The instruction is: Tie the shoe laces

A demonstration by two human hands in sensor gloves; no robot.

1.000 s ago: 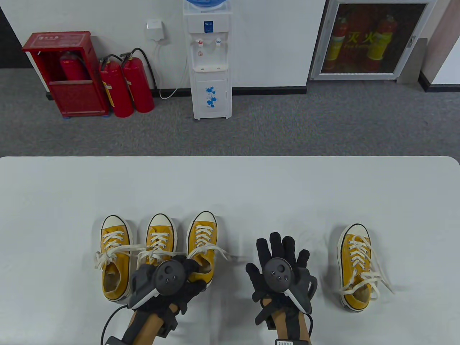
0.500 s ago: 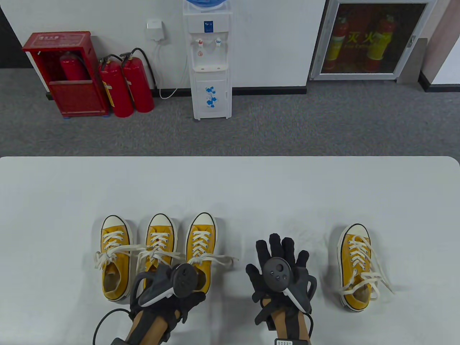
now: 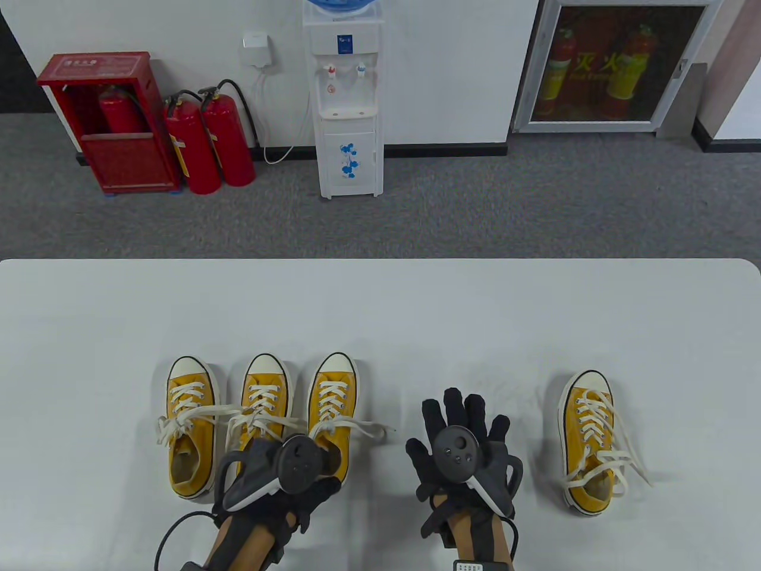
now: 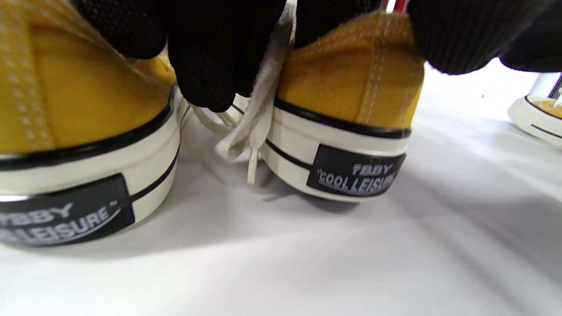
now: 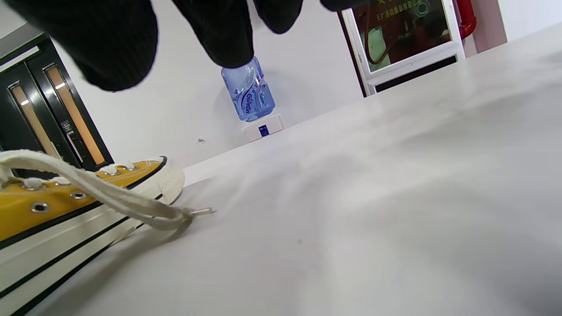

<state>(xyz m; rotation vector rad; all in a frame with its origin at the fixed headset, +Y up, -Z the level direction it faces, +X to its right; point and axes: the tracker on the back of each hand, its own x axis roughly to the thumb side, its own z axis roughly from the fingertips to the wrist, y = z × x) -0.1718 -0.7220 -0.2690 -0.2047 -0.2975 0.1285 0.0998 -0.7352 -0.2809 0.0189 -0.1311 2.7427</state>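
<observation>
Three yellow shoes are lined up at the left of the table; a fourth lies well apart at the right. The third shoe is gripped at its heel by the left hand, with a lace caught between the fingers. The right hand rests flat, fingers spread, holding nothing. Judged as positioning before tying: both lace ends must be picked up next.

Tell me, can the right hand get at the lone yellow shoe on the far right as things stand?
Probably yes: the right hand lies open, holding nothing, and only bare table lies between it and the lone shoe.
</observation>
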